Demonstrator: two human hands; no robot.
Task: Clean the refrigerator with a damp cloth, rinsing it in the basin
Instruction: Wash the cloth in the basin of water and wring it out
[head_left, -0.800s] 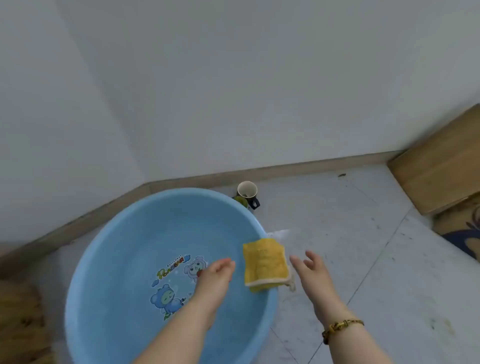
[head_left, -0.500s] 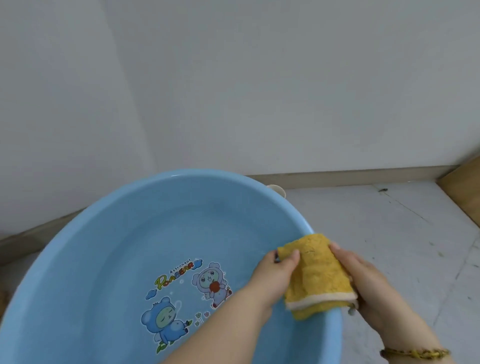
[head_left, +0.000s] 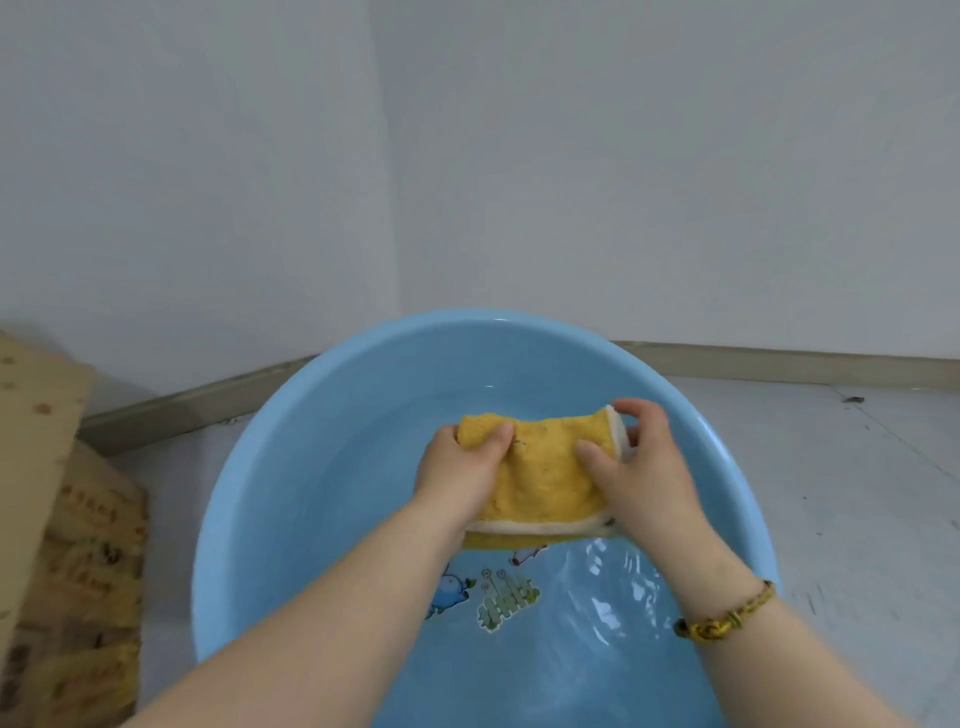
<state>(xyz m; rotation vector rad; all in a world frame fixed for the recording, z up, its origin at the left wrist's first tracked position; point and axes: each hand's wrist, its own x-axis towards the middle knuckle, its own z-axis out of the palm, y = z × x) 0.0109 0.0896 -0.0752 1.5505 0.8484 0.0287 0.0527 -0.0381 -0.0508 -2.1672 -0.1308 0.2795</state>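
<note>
A round light-blue basin (head_left: 249, 509) with water and cartoon stickers on its bottom fills the lower middle of the view. A yellow cloth (head_left: 545, 467) with a white edge is stretched over the basin's middle. My left hand (head_left: 462, 467) grips the cloth's left end, thumb on top. My right hand (head_left: 639, 467) grips its right end, with a beaded bracelet on that wrist. The water under my right forearm ripples. The refrigerator is out of view.
Flattened cardboard (head_left: 47, 519) lies on the floor at the left, touching the wall corner. Grey floor tiles (head_left: 841, 493) spread to the right. White walls with a beige skirting board (head_left: 779, 361) stand right behind the basin.
The cloth hung on the basin's right rim with both hands free; now both hands hold it over the basin's middle. The view has swung right, over the basin.
</note>
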